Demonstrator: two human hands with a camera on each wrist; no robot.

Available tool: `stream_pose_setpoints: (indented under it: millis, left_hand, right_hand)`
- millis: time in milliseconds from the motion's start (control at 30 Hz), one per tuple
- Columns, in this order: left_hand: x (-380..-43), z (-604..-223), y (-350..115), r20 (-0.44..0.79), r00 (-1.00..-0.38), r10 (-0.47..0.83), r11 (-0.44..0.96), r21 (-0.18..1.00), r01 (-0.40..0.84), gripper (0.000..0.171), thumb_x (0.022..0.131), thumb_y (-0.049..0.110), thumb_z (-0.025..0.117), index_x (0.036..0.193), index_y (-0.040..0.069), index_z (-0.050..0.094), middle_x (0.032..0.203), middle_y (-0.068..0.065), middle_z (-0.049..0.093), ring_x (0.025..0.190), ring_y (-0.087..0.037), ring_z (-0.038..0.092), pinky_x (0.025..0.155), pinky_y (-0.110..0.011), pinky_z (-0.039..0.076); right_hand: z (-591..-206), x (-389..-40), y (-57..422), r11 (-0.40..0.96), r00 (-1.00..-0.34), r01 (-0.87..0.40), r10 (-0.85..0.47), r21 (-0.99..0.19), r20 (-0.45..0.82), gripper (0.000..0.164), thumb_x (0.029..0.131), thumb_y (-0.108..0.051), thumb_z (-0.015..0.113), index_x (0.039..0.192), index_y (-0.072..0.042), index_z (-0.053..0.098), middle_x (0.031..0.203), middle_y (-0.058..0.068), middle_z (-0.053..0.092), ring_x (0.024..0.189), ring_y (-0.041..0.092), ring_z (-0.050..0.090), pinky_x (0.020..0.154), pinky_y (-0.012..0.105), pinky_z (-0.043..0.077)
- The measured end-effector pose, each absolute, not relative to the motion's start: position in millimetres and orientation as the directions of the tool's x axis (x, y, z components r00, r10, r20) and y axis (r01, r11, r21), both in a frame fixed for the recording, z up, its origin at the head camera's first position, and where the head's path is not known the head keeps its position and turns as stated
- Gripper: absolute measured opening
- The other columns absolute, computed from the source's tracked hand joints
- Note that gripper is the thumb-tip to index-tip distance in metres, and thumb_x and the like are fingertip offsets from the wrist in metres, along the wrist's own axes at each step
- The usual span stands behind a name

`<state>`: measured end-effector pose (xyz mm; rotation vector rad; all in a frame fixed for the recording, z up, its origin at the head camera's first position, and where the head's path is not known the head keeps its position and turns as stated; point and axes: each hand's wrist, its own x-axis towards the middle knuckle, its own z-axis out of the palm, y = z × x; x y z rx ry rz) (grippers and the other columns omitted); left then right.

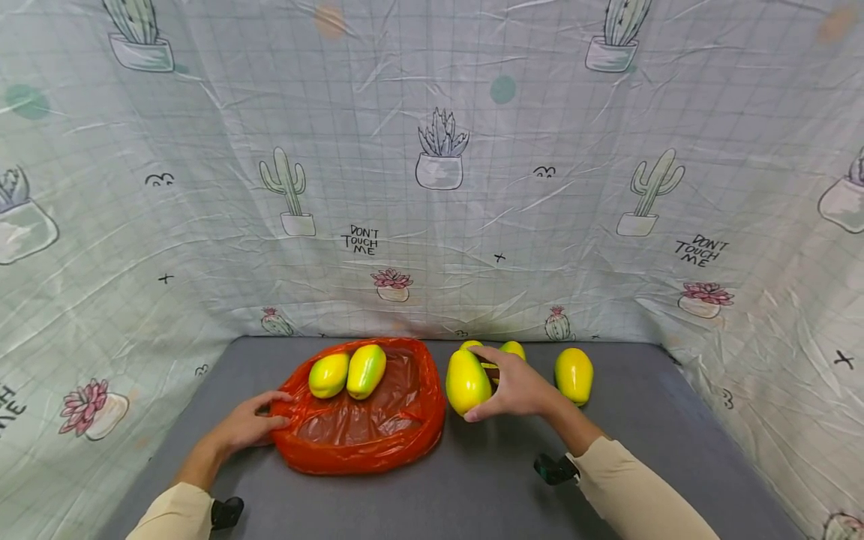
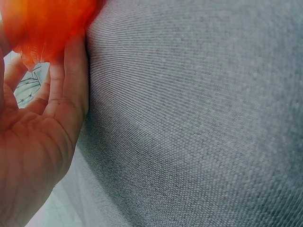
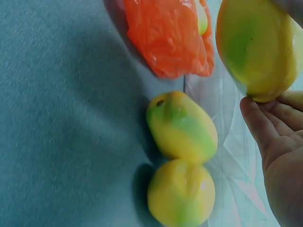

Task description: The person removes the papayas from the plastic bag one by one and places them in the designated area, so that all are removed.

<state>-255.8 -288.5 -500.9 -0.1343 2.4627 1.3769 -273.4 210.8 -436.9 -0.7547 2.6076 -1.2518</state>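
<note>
A red plastic bag (image 1: 364, 459) lies spread wide on the grey table, its rim rolled outward. Two yellow-green papayas (image 1: 367, 371) rest inside it, toward the back. My left hand (image 1: 246, 424) pinches the bag's left rim between thumb and fingers; the left wrist view shows the orange-red plastic (image 2: 52, 23) at the fingertips. To the right of the bag, my right hand (image 1: 520, 386) holds another papaya (image 1: 466, 382) by its two ends. In the right wrist view this held papaya (image 3: 255, 47) is raised off the table, with fingertips at its lower end.
Behind the right hand, two papayas (image 1: 513, 349) are partly hidden near the back edge. One more papaya (image 1: 574, 375) lies farther right. A patterned cloth (image 1: 499, 210) walls the grey table (image 1: 472, 495) at the back and sides.
</note>
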Motion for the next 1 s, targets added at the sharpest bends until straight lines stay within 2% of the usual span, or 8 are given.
stream_pose_setpoints:
  millis: [267,800,1000]
  left_hand:
    - [-255,-498,-288,-0.309,-0.948,0.077,0.536,0.815,-0.222,0.052,0.097,0.019,0.072,0.142,0.0,0.055,0.14,-0.033,0.05,0.1,-0.023,0.067,0.082,-0.036,0.062]
    - [-256,-500,-289,-0.31,-0.947,0.084,0.526,0.821,-0.222,0.052,0.097,0.018,0.071,0.143,-0.001,0.053,0.138,-0.033,0.051,0.098,-0.023,0.067,0.082,-0.036,0.062]
    - [-256,-501,-290,-0.313,-0.945,0.093,0.514,0.828,-0.224,0.053,0.098,0.017,0.071,0.143,-0.002,0.052,0.138,-0.033,0.052,0.099,-0.022,0.068,0.083,-0.036,0.063]
  right_hand:
    - [-438,-269,226,0.485,-0.84,-0.416,-0.528,-0.769,0.121,0.112,0.07,-0.038,0.097,0.156,0.002,0.039,0.156,0.019,0.049,0.136,0.039,0.058,0.11,0.057,0.049]
    - [-437,-264,238,0.529,-0.85,-0.424,-0.512,-0.735,0.123,0.108,0.069,-0.041,0.096,0.154,-0.002,0.043,0.144,0.017,0.058,0.13,0.04,0.062,0.106,0.055,0.054]
    - [-436,-260,244,0.544,-0.858,-0.422,-0.498,-0.725,0.126,0.105,0.068,-0.041,0.096,0.152,-0.004,0.046,0.141,0.014,0.06,0.128,0.035,0.063,0.106,0.054,0.054]
